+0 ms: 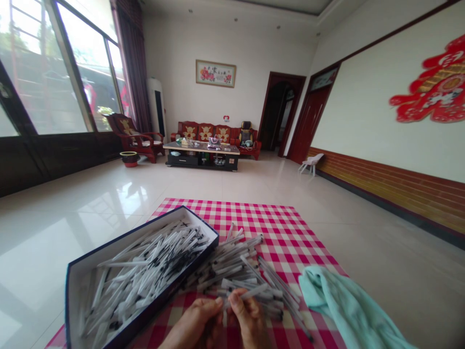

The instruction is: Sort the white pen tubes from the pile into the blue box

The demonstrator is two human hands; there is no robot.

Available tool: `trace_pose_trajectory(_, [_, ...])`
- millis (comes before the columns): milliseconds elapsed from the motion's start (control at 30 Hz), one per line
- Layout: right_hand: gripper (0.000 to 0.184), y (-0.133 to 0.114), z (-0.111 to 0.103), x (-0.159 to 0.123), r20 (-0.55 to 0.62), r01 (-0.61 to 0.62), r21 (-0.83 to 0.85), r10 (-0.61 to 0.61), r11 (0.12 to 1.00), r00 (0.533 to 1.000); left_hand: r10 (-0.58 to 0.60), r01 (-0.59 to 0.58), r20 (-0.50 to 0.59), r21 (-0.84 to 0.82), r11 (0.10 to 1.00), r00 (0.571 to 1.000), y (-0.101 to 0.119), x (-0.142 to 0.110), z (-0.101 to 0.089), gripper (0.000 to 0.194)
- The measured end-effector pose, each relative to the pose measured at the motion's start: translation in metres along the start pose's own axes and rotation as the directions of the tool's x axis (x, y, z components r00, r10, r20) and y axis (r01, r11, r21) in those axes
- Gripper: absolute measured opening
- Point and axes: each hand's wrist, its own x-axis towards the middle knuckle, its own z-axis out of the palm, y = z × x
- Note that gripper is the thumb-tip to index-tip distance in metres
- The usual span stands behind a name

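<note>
Slim plastic pens touch the left hand and right hand.

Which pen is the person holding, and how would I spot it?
Find the pink checked cloth, then the loose pile of pens beside the box. At the pile's near edge, the right hand grips one pen, slanting out from its fingertips.

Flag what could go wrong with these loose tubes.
The loose pile sits against the box wall, so tubes could mix with the boxed tubes. A long tube lies near the towel, which might snag it. The pinched tube could slip from the right hand.
</note>
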Motion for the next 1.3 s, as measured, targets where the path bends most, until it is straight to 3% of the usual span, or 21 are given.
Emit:
trace_pose_trajectory(67, [0.036, -0.003, -0.001, 0.002, -0.048, 0.001, 0.004, -0.001, 1.0, 0.999, 0.288, -0.265, -0.032, 0.307, 0.914, 0.957, -0.001, 0.0, 0.0, 0.045])
trace_pose_trajectory(100, [0.037, -0.005, -0.001, 0.002, -0.072, 0.0, 0.014, 0.001, 1.0, 0.997, 0.447, -0.388, -0.014, 0.475, 0.79, 0.894, -0.002, 0.0, 0.0, 0.042])
trace_pose_trajectory(167, [0.039, -0.007, 0.0, 0.003, -0.098, -0.008, 0.048, 0.013, 0.999, 0.995, 0.674, -0.513, 0.072, 0.71, 0.484, 0.735, -0.006, 0.0, -0.001, 0.029])
trace_pose_trajectory(233, [0.042, -0.009, 0.002, 0.003, -0.09, -0.018, 0.087, 0.026, 0.996, 0.996, 0.778, -0.526, 0.167, 0.817, 0.234, 0.605, -0.009, 0.0, -0.003, 0.021])
trace_pose_trajectory(333, [0.042, -0.009, 0.004, 0.002, -0.035, -0.039, 0.135, 0.044, 0.99, 0.998, 0.815, -0.518, 0.246, 0.852, 0.076, 0.525, -0.012, -0.002, -0.005, 0.027])
trace_pose_trajectory(400, [0.041, -0.009, 0.004, 0.002, -0.018, -0.051, 0.155, 0.054, 0.987, 0.998, 0.804, -0.543, 0.228, 0.828, 0.137, 0.549, -0.011, -0.003, -0.005, 0.032])
trace_pose_trajectory(467, [0.04, -0.01, 0.003, 0.001, -0.013, -0.056, 0.151, 0.059, 0.987, 0.998, 0.728, -0.541, 0.122, 0.753, 0.375, 0.675, -0.008, -0.004, -0.003, 0.037])
trace_pose_trajectory(533, [0.04, -0.012, 0.003, 0.0, -0.006, -0.046, 0.136, 0.047, 0.99, 0.999, 0.51, -0.432, 0.016, 0.554, 0.711, 0.86, -0.006, -0.003, -0.002, 0.042])
trace_pose_trajectory(567, [0.04, -0.012, 0.004, 0.0, 0.001, -0.039, 0.133, 0.039, 0.99, 0.999, 0.362, -0.33, 0.002, 0.413, 0.848, 0.932, -0.005, -0.003, -0.002, 0.044])
trace_pose_trajectory(633, [0.039, -0.012, 0.005, 0.0, 0.012, -0.02, 0.141, 0.019, 0.99, 1.0, 0.102, -0.108, 0.051, 0.156, 0.982, 0.994, -0.004, -0.001, -0.001, 0.045])
trace_pose_trajectory(700, [0.038, -0.012, 0.006, -0.001, 0.013, -0.011, 0.15, 0.009, 0.989, 1.0, -0.012, 0.005, 0.099, 0.065, 0.998, 0.995, -0.002, -0.001, -0.001, 0.046])
trace_pose_trajectory(733, [0.038, -0.012, 0.005, -0.001, 0.01, -0.012, 0.148, 0.011, 0.989, 1.0, -0.004, -0.004, 0.094, 0.09, 0.996, 0.996, -0.002, -0.001, 0.0, 0.047])
trace_pose_trajectory(800, [0.039, -0.01, 0.003, 0.0, -0.009, -0.021, 0.13, 0.022, 0.991, 1.0, 0.154, -0.163, 0.055, 0.274, 0.948, 0.987, 0.0, -0.003, 0.001, 0.049])
trace_pose_trajectory(833, [0.039, -0.009, 0.002, 0.001, -0.023, -0.026, 0.127, 0.029, 0.992, 0.999, 0.297, -0.287, 0.041, 0.409, 0.866, 0.954, 0.001, -0.004, 0.002, 0.047])
trace_pose_trajectory(900, [0.038, -0.006, -0.001, 0.003, -0.045, -0.029, 0.154, 0.037, 0.988, 0.998, 0.587, -0.482, 0.079, 0.664, 0.572, 0.806, 0.001, -0.006, 0.004, 0.034])
trace_pose_trajectory(967, [0.036, -0.002, -0.002, 0.004, -0.045, -0.045, 0.222, 0.056, 0.974, 0.997, 0.747, -0.521, 0.173, 0.813, 0.259, 0.642, -0.001, -0.007, 0.005, 0.017])
trace_pose_trajectory(1033, [0.036, 0.0, 0.0, 0.004, -0.019, -0.084, 0.298, 0.094, 0.951, 0.995, 0.794, -0.478, 0.244, 0.876, 0.066, 0.557, -0.004, -0.006, 0.004, 0.016])
trace_pose_trajectory(1100, [0.037, -0.002, 0.004, 0.002, 0.011, -0.117, 0.353, 0.12, 0.928, 0.993, 0.806, -0.439, 0.283, 0.898, -0.032, 0.521, -0.008, -0.006, 0.003, 0.023])
trace_pose_trajectory(1200, [0.038, -0.007, 0.008, -0.001, 0.025, -0.13, 0.364, 0.129, 0.922, 0.991, 0.814, -0.461, 0.265, 0.887, 0.003, 0.516, -0.011, -0.006, 0.003, 0.028])
trace_pose_trajectory(1267, [0.037, -0.008, 0.009, -0.002, 0.011, -0.116, 0.349, 0.12, 0.93, 0.993, 0.804, -0.51, 0.162, 0.838, 0.194, 0.572, -0.012, -0.006, 0.006, 0.032])
trace_pose_trajectory(1300, [0.038, -0.007, 0.009, -0.002, 0.003, -0.106, 0.344, 0.112, 0.933, 0.994, 0.769, -0.521, 0.084, 0.781, 0.344, 0.634, -0.011, -0.005, 0.008, 0.035])
